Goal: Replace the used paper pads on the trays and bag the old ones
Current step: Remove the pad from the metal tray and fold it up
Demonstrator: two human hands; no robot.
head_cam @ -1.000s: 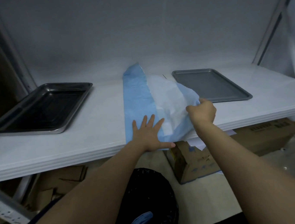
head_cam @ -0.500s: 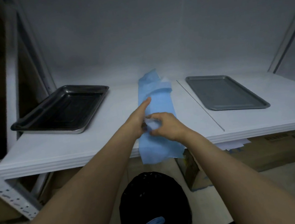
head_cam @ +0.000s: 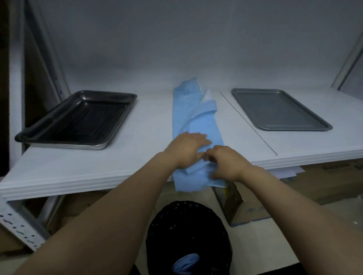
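my left hand lay on the folded blue paper pad, fingers together, pressing it to the white shelf. my right hand pinched its near fold with curled fingers. the pad lay between the black tray and the grey tray, its near end hanging over the shelf's front edge, above a black bag.

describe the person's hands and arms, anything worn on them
The left hand and the right hand are bare, with no gloves and no ring, watch or wristband visible. Both forearms are uncovered, and no sleeve shows anywhere up to the frame edge.
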